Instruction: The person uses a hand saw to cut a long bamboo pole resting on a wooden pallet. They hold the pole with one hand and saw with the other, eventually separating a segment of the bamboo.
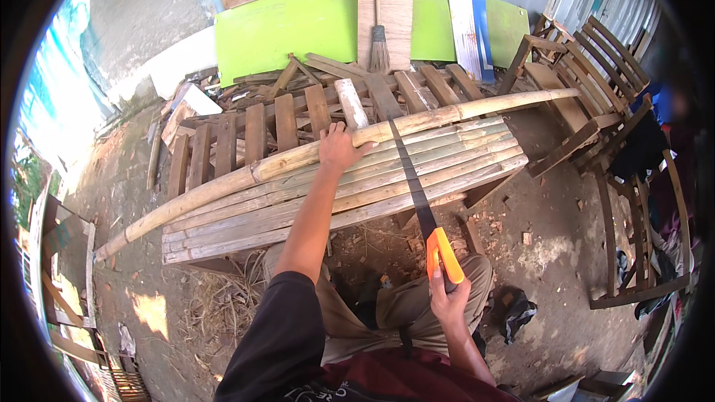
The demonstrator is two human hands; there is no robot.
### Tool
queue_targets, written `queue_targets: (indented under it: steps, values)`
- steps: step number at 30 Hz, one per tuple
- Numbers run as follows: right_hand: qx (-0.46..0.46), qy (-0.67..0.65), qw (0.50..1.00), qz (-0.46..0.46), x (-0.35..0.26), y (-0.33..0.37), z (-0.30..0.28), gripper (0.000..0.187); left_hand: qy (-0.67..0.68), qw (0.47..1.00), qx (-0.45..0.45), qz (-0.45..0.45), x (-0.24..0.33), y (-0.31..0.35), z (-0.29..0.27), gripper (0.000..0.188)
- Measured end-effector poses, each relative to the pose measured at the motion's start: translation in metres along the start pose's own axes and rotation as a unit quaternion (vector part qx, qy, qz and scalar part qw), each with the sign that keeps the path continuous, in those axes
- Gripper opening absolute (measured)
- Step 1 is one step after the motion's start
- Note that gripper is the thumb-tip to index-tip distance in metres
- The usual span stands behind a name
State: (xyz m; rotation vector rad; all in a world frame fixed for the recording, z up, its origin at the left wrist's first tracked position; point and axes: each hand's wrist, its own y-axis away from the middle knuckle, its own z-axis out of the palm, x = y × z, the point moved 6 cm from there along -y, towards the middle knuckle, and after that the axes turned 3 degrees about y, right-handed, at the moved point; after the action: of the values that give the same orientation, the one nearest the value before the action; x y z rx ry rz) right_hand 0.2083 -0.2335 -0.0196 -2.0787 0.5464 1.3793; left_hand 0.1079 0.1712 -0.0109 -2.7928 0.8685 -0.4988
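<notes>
A long bamboo pole (287, 160) lies slantwise along the back of a bench seat made of split bamboo slats (350, 192). My left hand (342, 147) grips the pole from above near its middle, fingers over the far side and thumb to the right. In my right hand (449, 298) is the orange handle of a hand saw (413, 182). Its dark blade runs away from me across the seat and meets the pole just right of my left hand. How deep the teeth sit in the bamboo I cannot tell.
Wooden backrest slats (286, 123) rise behind the pole, with scrap wood beyond. A broom (379, 45) leans on a board by a green panel (290, 33). Wooden chairs (585, 82) crowd the right. A black plastic bag (515, 313) lies on the dirt floor beside my knee.
</notes>
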Motion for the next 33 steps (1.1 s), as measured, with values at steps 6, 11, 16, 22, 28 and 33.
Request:
queue_targets:
  steps: [6,11,16,22,28,33]
  values:
    - [0.008,-0.014,0.997,0.073,-0.012,-0.012,0.012,0.027,0.015,1.000,0.027,0.005,-0.004,-0.017,0.010,0.079]
    - [0.002,-0.017,0.999,0.049,-0.023,-0.037,0.023,0.024,-0.007,0.999,0.047,-0.006,-0.011,-0.023,0.004,0.074]
    - [-0.034,-0.042,0.998,-0.009,-0.017,-0.090,0.051,0.024,-0.007,1.000,0.010,-0.009,-0.011,-0.029,0.020,0.068]
    - [-0.081,-0.150,0.985,0.005,-0.030,-0.176,0.095,0.037,0.009,0.997,0.065,0.051,-0.003,-0.019,0.008,0.059]
    - [-0.083,-0.133,0.985,0.074,-0.029,-0.185,0.091,0.042,0.053,0.999,0.011,-0.001,0.002,-0.022,0.009,0.055]
    - [-0.123,0.018,0.988,0.093,-0.049,-0.182,0.060,0.041,0.141,0.987,-0.017,-0.077,-0.004,-0.030,0.011,0.048]
